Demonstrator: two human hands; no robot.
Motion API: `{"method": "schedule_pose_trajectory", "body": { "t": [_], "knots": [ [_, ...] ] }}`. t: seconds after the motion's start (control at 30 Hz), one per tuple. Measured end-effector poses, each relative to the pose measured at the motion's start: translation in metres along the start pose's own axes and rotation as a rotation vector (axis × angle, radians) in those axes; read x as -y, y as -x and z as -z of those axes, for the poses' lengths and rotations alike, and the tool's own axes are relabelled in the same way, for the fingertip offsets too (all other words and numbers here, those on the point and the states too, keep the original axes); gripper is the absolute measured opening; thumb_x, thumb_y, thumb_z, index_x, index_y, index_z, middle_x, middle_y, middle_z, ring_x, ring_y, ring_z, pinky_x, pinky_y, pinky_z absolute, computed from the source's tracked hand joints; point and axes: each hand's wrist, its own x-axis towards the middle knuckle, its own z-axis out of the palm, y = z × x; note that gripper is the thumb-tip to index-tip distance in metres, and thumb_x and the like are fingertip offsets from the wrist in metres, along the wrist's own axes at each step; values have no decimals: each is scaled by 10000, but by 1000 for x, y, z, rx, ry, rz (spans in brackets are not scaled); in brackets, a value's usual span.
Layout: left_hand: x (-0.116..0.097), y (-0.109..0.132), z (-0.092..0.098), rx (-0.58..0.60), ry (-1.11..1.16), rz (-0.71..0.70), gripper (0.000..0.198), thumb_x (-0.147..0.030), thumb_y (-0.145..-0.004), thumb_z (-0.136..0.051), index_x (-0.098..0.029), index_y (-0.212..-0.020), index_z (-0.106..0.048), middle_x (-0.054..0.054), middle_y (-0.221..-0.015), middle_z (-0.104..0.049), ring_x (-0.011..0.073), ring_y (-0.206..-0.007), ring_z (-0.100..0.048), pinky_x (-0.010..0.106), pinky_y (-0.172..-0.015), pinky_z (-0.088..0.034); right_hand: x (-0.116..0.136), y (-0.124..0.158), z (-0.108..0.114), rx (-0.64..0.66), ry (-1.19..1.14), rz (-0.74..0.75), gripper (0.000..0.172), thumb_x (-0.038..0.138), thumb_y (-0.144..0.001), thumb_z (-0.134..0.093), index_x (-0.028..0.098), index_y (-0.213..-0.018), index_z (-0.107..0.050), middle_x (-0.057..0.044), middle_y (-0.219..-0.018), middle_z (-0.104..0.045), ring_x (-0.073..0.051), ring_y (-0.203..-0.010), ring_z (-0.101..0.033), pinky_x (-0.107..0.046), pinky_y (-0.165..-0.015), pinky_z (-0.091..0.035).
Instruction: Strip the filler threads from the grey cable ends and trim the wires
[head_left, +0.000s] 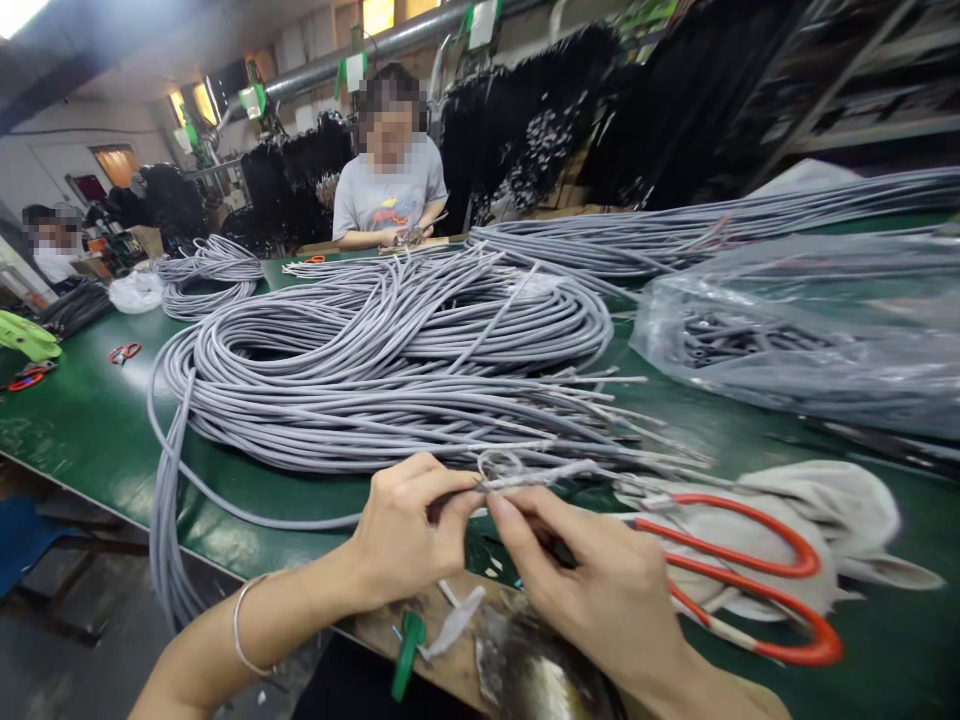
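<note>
My left hand (412, 525) and my right hand (592, 575) meet over the table's near edge. Both have thumb and fingers pinched around the end of a grey cable (277, 521), where thin pale strands loop up between them. The fingers hide the exact gripping spot. Just beyond lies a large coil of grey cables (360, 400), its frayed ends pointing right. Orange-handled scissors (750, 508) rest beside my right hand, on top of a whitish cloth glove (847, 500).
A clear plastic bag (810, 320) with dark parts lies at right. More cables (720, 235) stretch behind it. A smaller coil (210, 270) and red-handled scissors (124, 352) are at left. A co-worker (390, 190) sits opposite. A green-handled item (409, 655) lies below my hands.
</note>
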Motion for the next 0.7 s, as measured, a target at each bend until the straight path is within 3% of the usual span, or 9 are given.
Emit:
{"method": "schedule_pose_trajectory", "body": {
  "t": [0.17, 0.23, 0.3, 0.4, 0.7],
  "knots": [
    [16, -8, -1, 64, -60, 241, 125, -102, -744, -602, -122, -752, -725, 64, -684, -694, 143, -578, -583, 247, -593, -477, 15, 17, -1, 83, -163, 342, 248, 179, -920, -373, 246, -758, -548, 49, -463, -527, -109, -399, -504, -244, -440, -390],
    [17, -12, 2, 81, -29, 311, 142, -130, -774, -584, -133, -750, -724, 54, -684, -700, 145, -594, -585, 242, -593, -461, 12, 17, 0, 82, -146, 317, 211, 154, -920, -384, 242, -862, -567, 37, -516, -561, -115, -436, -522, -247, -456, -401],
    [13, -14, 6, 84, 16, 318, 197, -155, -818, -535, -134, -757, -721, 52, -680, -697, 148, -609, -584, 239, -583, -441, 4, 11, 2, 25, -45, 195, 144, 130, -905, -448, 215, -908, -564, 16, -603, -608, -104, -496, -554, -230, -503, -421],
    [6, -14, 10, 96, 93, 316, 243, -178, -845, -496, -129, -752, -715, 49, -656, -683, 141, -595, -569, 229, -559, -416, -7, -1, 6, -99, 172, 82, 81, 141, -883, -527, 193, -835, -566, 0, -655, -627, -106, -563, -571, -229, -570, -428],
    [2, -11, 12, 118, 112, 239, 242, -203, -853, -505, -129, -755, -714, 43, -634, -653, 126, -581, -537, 220, -552, -387, -11, -7, 7, -128, 384, 136, 93, 155, -858, -571, 155, -772, -604, -18, -582, -596, -149, -549, -519, -278, -538, -381]
  ]
}}
